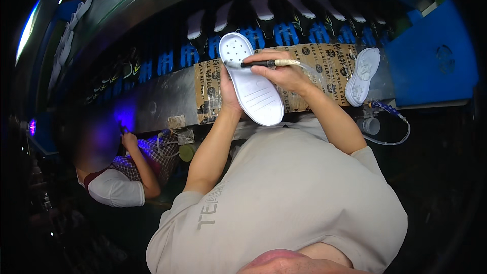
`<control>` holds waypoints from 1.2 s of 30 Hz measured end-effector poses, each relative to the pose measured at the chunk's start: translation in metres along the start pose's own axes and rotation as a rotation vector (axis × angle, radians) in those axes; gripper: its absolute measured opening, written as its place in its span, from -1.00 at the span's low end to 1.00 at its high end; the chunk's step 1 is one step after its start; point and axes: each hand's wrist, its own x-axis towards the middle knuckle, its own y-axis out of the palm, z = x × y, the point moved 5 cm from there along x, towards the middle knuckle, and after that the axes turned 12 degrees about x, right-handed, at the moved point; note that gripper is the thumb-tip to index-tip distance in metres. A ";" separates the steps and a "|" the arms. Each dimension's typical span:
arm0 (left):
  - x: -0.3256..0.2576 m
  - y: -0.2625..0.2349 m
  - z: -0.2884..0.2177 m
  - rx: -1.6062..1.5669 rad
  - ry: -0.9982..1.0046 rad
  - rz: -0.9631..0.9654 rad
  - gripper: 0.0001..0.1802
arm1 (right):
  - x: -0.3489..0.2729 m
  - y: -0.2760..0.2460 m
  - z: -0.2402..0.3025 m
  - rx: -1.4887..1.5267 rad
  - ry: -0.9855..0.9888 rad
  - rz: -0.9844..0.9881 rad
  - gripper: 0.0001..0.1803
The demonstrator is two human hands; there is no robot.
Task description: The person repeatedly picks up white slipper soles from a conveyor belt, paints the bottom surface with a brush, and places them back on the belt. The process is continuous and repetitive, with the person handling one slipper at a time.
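A white shoe sole point(258, 96) is held up in front of me, its inner face toward me, with small holes at the far end and ribs at the near end. My left hand point(229, 90) is closed on its left edge, its fingers partly hidden underneath. In my right hand point(285, 75) is a brush point(261, 63) with a black handle and a pale wrapped back end, pinched between the fingers. The brush's pale tip touches the sole near its left edge, just below the holes. A clear thin tube point(310, 69) trails from the brush's back end.
Another white sole point(363, 76) lies to the right on printed cardboard point(312, 53) covering the metal bench point(152, 106). Beyond, several shoe uppers point(264, 10) stand on blue holders point(285, 34). A blue housing point(431, 56) bounds the right; a co-worker point(116, 187) is at left.
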 end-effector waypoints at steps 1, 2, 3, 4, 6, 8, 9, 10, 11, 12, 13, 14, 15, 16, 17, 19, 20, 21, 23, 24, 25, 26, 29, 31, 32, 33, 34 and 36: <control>0.000 0.005 -0.003 0.046 0.016 -0.052 -0.19 | 0.000 -0.001 0.005 -0.235 -0.010 -0.079 -0.73; 0.004 0.005 -0.004 0.049 0.042 -0.105 -0.21 | -0.002 0.006 0.012 -0.384 -0.106 0.037 -0.73; 0.008 0.003 -0.005 0.023 0.064 -0.080 -0.21 | -0.004 0.013 0.018 -0.531 -0.202 0.155 -0.73; 0.011 0.003 -0.009 0.001 0.086 -0.056 -0.22 | -0.006 0.019 0.024 -0.408 -0.191 0.270 -0.72; 0.012 0.009 -0.017 -0.019 0.095 0.097 -0.21 | -0.010 0.025 0.034 -0.154 -0.167 0.372 -0.69; 0.009 0.022 -0.030 -0.038 0.131 0.062 -0.19 | -0.007 0.017 0.038 -0.247 -0.165 0.182 -0.68; 0.009 0.025 -0.035 -0.050 0.152 0.043 -0.18 | -0.006 0.013 0.038 -0.359 -0.182 0.059 -0.69; 0.012 0.023 -0.039 -0.022 0.146 -0.011 -0.17 | -0.005 0.016 0.043 -0.477 -0.274 0.100 -0.70; 0.014 0.023 -0.043 0.021 0.112 -0.009 -0.15 | -0.007 0.022 0.047 -0.422 -0.275 0.230 -0.70; 0.014 0.029 -0.045 -0.081 0.098 0.088 -0.14 | -0.013 0.029 0.055 -0.365 -0.274 0.360 -0.71; 0.013 0.035 -0.050 -0.180 0.084 0.183 -0.13 | -0.016 0.035 0.064 -0.304 -0.275 0.487 -0.71; 0.013 0.039 -0.060 -0.129 0.083 0.124 -0.10 | -0.017 0.032 0.072 -0.164 -0.248 0.512 -0.71; 0.014 0.038 -0.067 -0.108 0.103 0.150 -0.10 | -0.013 0.028 0.072 -0.187 -0.244 0.422 -0.72; 0.017 0.036 -0.073 -0.093 0.124 0.179 -0.10 | -0.010 0.024 0.071 -0.214 -0.236 0.336 -0.72; 0.020 0.034 -0.079 -0.077 0.145 0.207 -0.10 | -0.008 0.019 0.071 -0.241 -0.228 0.249 -0.72; 0.027 0.032 -0.091 -0.033 0.158 0.231 -0.09 | -0.010 0.032 0.071 -0.372 -0.228 0.412 -0.76; 0.028 0.034 -0.097 -0.014 0.148 0.261 -0.09 | -0.014 0.035 0.076 -0.274 -0.205 0.527 -0.76; 0.029 0.036 -0.102 0.006 0.139 0.291 -0.08 | -0.018 0.035 0.083 -0.174 -0.180 0.640 -0.76; 0.030 0.043 -0.112 0.008 0.113 0.400 -0.06 | -0.014 0.027 0.080 -0.052 -0.193 0.557 -0.73; 0.033 0.044 -0.116 0.031 0.102 0.424 -0.05 | -0.012 0.024 0.077 -0.100 -0.189 0.456 -0.71; 0.035 0.046 -0.122 0.057 0.096 0.448 -0.04 | -0.007 0.022 0.077 -0.146 -0.190 0.358 -0.69; 0.037 0.052 -0.126 0.043 0.086 0.472 -0.02 | -0.006 0.027 0.080 -0.359 -0.261 0.397 -0.66; 0.044 0.047 -0.131 0.229 0.043 0.465 -0.04 | -0.011 0.036 0.084 -0.130 -0.167 0.687 -0.69; 0.047 0.052 -0.137 0.411 0.003 0.464 -0.11 | -0.009 0.025 0.079 -0.019 -0.059 0.582 -0.70; 0.048 0.056 -0.133 0.364 -0.053 0.440 -0.16 | -0.005 0.023 0.080 -0.109 -0.092 0.435 -0.71; 0.053 0.057 -0.132 0.410 -0.080 0.438 -0.17 | 0.001 0.026 0.087 -0.402 -0.108 0.413 -0.71; 0.057 0.060 -0.128 0.450 -0.112 0.442 -0.18 | -0.001 0.031 0.084 -0.422 -0.151 0.494 -0.70; 0.058 0.059 -0.127 0.612 -0.159 0.392 -0.19 | -0.008 0.037 0.078 -0.288 -0.148 0.634 -0.69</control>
